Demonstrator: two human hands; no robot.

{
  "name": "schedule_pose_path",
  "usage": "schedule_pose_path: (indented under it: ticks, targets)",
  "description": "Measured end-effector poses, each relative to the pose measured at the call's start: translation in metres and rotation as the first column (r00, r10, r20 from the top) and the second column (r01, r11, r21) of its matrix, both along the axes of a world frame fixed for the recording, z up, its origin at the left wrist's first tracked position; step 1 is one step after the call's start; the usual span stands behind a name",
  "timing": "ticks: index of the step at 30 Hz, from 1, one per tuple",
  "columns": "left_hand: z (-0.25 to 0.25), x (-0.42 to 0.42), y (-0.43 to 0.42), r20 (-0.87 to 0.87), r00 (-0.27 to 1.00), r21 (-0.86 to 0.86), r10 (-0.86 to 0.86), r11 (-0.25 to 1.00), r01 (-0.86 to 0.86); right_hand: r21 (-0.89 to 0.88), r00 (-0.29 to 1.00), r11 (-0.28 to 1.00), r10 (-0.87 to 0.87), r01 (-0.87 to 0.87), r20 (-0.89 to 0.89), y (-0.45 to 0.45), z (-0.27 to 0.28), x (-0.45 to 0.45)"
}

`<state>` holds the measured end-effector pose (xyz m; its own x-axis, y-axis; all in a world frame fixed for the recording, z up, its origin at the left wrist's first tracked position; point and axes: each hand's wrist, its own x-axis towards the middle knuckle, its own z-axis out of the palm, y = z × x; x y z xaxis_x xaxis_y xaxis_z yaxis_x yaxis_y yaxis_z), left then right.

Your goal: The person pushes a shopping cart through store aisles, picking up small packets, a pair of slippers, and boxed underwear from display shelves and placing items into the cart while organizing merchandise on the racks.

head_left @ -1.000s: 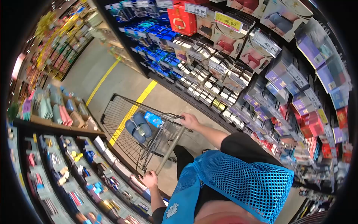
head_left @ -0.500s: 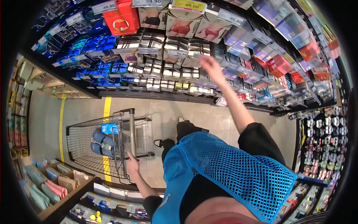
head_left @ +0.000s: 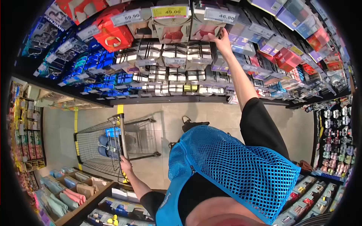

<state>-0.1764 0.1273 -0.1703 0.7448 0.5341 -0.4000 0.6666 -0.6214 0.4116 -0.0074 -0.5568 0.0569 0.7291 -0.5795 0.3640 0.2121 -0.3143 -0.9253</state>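
My right hand point(head_left: 221, 40) reaches up to the shelf and is at the lower right corner of a boxed pair of underwear point(head_left: 203, 27). The thumb lies across the front of the box and the fingers are at its right edge. Above the box hangs a price tag point(head_left: 220, 16) reading 46.80. Low on the left, my left hand point(head_left: 125, 164) is closed around the end of the handle point(head_left: 122, 135) of a wire shopping cart point(head_left: 87, 156). Inside the cart lie blue slippers point(head_left: 107, 146) and a bright blue package point(head_left: 113, 132).
Packs of underwear in blue, white, purple and red point(head_left: 288, 60) fill the wall rack. A bin of folded clothes point(head_left: 77, 190) stands at the lower left. Small goods hang on a rack point(head_left: 335, 139) at the right. Yellow lines cross the tiled floor point(head_left: 196, 109).
My right hand has risen from in front of the lower rows to the underwear box. My left hand stays at the cart handle, and the view has shifted upward along the rack.
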Motion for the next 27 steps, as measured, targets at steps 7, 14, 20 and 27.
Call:
schedule_pose_path:
  ticks: [7, 14, 20, 27]
  targets:
    - [-0.018, -0.032, -0.025, 0.051, 0.999, 0.147, 0.003, 0.989, -0.011, -0.072, 0.999, 0.997, -0.029, 0.026, -0.042, -0.004, 0.008, 0.020]
    - [0.013, -0.050, -0.069, -0.086, 0.995, 0.115, 0.055, 0.992, -0.045, -0.091, 0.978, 0.975, -0.194, 0.201, 0.076, 0.007, -0.015, -0.033]
    - [-0.001, -0.058, -0.068, -0.069, 0.995, 0.117, 0.067, 0.991, -0.059, -0.392, 0.772, 0.676, -0.610, 0.625, 0.180, -0.038, 0.007, -0.080]
    - [0.024, -0.048, -0.085, -0.103, 0.993, 0.021, 0.055, 0.998, -0.053, -0.265, 0.868, 0.859, -0.480, 0.438, -0.124, -0.092, -0.002, -0.058]
